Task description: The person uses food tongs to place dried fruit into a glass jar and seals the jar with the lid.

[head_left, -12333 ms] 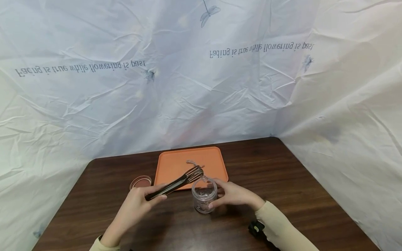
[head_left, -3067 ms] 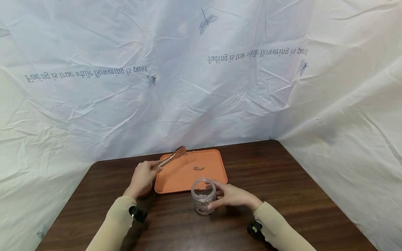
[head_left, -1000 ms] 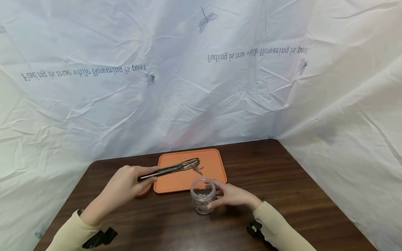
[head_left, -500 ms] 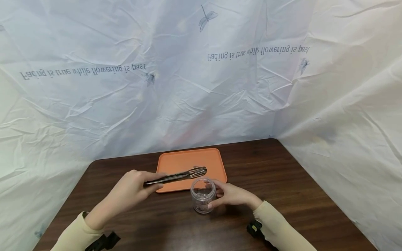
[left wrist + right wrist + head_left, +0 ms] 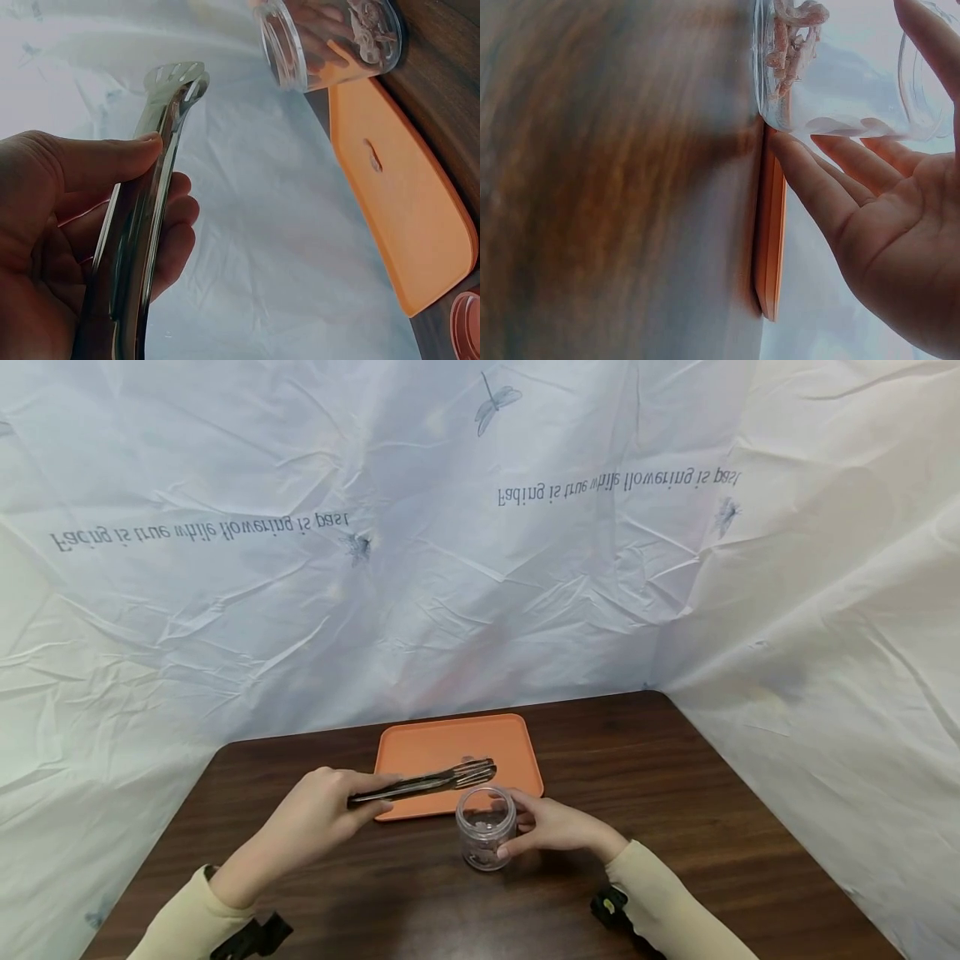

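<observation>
My left hand [image 5: 315, 814] pinches a pair of metal serving tongs [image 5: 420, 786] between thumb and fingers. Their slotted tips lie close together, just behind and above the rim of a clear jar [image 5: 483, 847]; nothing shows between them in the left wrist view. The jar stands upright on the table, lidless, with my right hand [image 5: 558, 827] holding it from the right. Shrivelled pinkish-brown pieces [image 5: 791, 45] lie at its bottom. One similar small piece [image 5: 373, 155] lies on the orange tray [image 5: 408, 743], partly covered by the tongs in the head view.
The tray sits behind the jar, towards the table's [image 5: 675, 793] far edge. A round reddish lid [image 5: 466, 326] appears beside the tray in the left wrist view; my left hand hides it in the head view. Printed white cloth [image 5: 420, 610] hangs behind and at both sides.
Since three seconds ago the tongs have come from the tray's far left corner towards the jar's mouth. The piece in that corner is gone from there. The right hand and jar have stayed put.
</observation>
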The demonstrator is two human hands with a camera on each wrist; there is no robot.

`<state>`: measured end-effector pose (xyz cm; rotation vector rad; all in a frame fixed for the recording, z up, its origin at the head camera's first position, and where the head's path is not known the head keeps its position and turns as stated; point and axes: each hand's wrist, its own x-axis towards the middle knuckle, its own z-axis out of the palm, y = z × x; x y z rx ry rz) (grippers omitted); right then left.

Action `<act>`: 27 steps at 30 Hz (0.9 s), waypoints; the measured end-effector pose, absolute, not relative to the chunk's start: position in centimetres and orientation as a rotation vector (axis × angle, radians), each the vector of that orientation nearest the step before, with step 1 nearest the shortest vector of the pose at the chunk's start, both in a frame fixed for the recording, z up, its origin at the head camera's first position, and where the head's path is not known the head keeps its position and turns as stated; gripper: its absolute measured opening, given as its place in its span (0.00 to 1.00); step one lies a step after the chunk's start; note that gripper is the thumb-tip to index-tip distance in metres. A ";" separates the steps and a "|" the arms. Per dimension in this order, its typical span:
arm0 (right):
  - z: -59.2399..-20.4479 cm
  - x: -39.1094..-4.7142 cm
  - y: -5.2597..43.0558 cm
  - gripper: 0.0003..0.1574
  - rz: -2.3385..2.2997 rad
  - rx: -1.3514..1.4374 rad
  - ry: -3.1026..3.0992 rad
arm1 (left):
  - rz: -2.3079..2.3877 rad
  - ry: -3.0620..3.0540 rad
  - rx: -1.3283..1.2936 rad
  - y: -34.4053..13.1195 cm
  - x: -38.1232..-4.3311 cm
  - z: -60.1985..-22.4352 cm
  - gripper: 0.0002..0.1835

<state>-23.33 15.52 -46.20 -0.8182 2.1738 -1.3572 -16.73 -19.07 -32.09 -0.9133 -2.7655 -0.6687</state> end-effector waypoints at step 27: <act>-46.3 -23.4 15.6 0.58 -1.335 -0.803 2.196 | -0.616 -2.787 -0.714 -19.6 -21.9 -36.1 0.29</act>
